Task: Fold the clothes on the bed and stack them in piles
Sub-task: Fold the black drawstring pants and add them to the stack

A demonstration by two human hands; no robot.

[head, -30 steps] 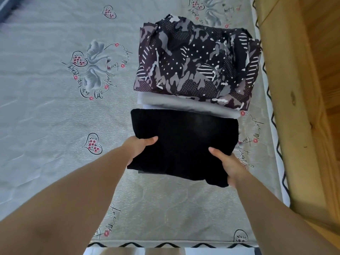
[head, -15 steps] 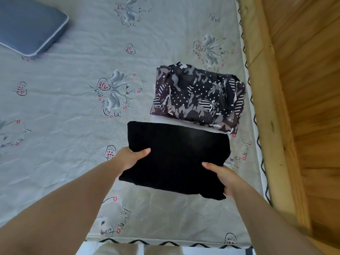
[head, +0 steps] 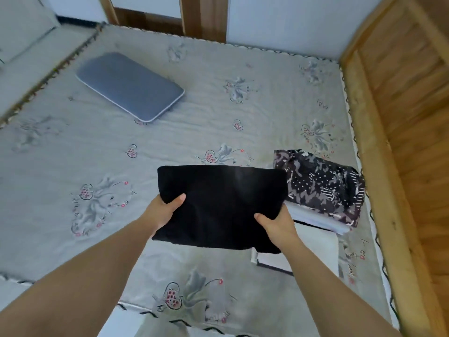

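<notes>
Floral bed (head: 73,147), grey pillow (head: 130,86), clothes pile (head: 320,190)

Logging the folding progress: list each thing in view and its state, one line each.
black garment: folded, held up off the bed.
left hand: grips its left edge.
right hand: grips its right edge.
patterned garment: folded, atop the pile.
white garment: folded, beneath it.
grey cushion: lying flat.

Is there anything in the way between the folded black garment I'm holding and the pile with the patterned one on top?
Nothing visible. The left hand and right hand hold the black garment lifted, just left of the pile topped by the patterned garment. The top of that pile looks bare.
</notes>
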